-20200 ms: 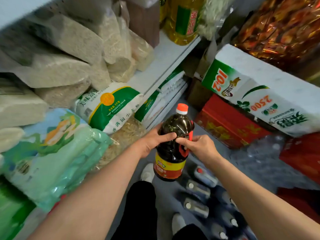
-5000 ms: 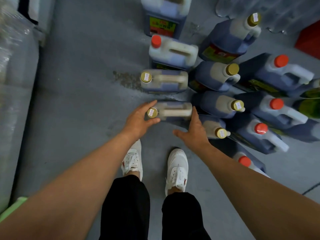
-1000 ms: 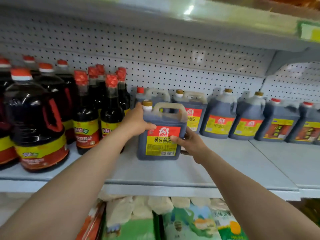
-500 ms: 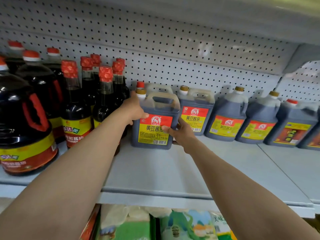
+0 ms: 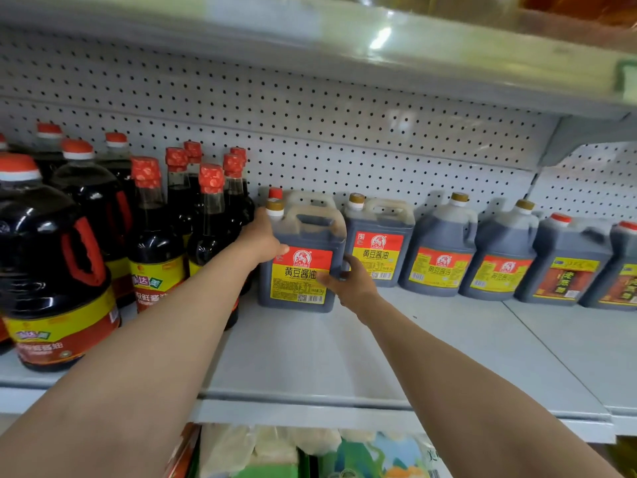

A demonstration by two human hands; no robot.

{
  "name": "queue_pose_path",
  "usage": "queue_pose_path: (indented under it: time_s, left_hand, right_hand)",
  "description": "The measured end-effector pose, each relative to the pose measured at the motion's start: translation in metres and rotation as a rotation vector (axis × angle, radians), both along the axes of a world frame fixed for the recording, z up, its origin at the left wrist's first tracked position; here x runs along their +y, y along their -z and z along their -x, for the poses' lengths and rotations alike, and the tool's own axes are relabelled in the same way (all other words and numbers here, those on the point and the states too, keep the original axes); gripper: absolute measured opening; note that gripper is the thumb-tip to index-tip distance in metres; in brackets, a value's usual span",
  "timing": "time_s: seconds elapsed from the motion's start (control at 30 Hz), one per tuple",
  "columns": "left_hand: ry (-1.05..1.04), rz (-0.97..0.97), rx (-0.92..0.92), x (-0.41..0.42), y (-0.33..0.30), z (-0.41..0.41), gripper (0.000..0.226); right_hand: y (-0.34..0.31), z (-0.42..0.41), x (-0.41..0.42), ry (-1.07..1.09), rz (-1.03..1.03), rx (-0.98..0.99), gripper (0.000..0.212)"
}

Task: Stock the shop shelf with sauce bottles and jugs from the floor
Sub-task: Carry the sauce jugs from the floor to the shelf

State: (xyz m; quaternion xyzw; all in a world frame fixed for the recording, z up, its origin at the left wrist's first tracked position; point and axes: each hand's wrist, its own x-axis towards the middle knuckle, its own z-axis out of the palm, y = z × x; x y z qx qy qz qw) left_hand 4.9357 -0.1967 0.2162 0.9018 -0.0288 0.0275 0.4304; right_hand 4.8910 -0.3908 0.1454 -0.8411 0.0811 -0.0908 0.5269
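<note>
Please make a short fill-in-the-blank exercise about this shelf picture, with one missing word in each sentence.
1. Both hands hold a soy sauce jug that has a ____ cap.
2. The left hand is on the jug's ____ side.
3. The tall bottles left of this jug have ____ caps.
4. The jug stands on the ____.

Missing words: gold; left; red; shelf

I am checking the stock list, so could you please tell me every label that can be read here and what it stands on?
"黄豆酱油": red and yellow label of the held jug.
"黄豆酱油": label of the next jug.
"黄豆酱油", fainter: the third jug.
Fine print, barcodes, the large bottle label and the far right jugs: too blurred.
</note>
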Motion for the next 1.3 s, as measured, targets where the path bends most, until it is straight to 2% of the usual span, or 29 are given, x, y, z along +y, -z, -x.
queue_pose_path:
  time_s: [0.17,0.3,0.37,0.63,0.87,1.07,1.3]
  left_hand:
    - [-0.11,0.034,-0.047,-0.017,0.014,0.024,0.083]
    - [-0.234,-0.041,-0.104,-0.039,0.023,0.052,0.102]
    - [-0.242,-0.097,-0.137,-0.055,0.028,0.071,0.095]
    - [0.162,-0.108,-0.04,-0.154,0.049,0.197,0.099]
    - [0.488,-0.127,-0.069,-0.219,0.082,0.339,0.07]
    - [0.718,-0.172,-0.071,-0.262,0.121,0.448,0.069]
    - [0.938,-0.245,-0.026,-0.306,0.175,0.523,0.068]
  right_hand:
    - [-0.011,0.04,-0.03,0.089,0.179,-0.022,0.087]
    - [-0.021,0.086,-0.062,0.161,0.291,-0.042,0.086]
    - [-0.026,0.115,-0.079,0.195,0.323,-0.034,0.085]
    - [-0.023,0.272,-0.153,0.367,0.483,0.063,0.081]
    - [0.004,0.431,-0.194,0.507,0.575,0.205,0.083]
    - [0.046,0.571,-0.211,0.637,0.508,0.314,0.083]
    - [0.091,0.667,-0.223,0.793,0.392,0.419,0.082]
